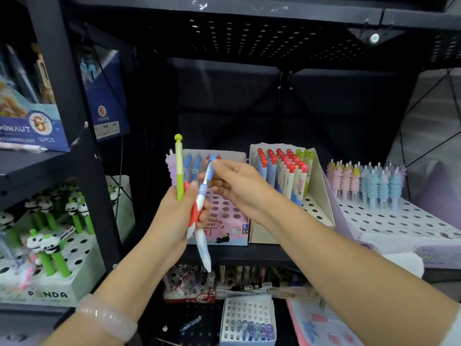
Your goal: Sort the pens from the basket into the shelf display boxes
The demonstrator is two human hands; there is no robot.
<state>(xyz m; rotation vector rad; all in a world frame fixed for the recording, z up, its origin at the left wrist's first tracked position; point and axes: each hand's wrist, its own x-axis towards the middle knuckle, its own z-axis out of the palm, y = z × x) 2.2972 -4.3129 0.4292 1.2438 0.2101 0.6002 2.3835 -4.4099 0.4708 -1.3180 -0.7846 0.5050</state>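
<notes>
My left hand [179, 211] grips a bunch of pens: a yellow-green pen with a ball top [178, 168], a lilac ridged pen behind it, and a red-and-white pen [194, 218]. My right hand [239, 186] pinches the blue top of a white-and-blue pen [204, 213] that hangs tip down across my left fingers. Both hands are in front of the pink display box [224, 216], which holds a few blue pens at the back. To its right stands a cream box [316, 196] with red-topped and green-topped pens. No basket is in view.
A lilac box [399, 221] with pastel ridged pens stands at the right. A panda-pen box [50, 283] sits on the left shelf, with blue boxes [32, 126] above. Lower shelf holds more pen boxes and a small white box [247, 318]. A black shelf post [82, 136] stands at the left.
</notes>
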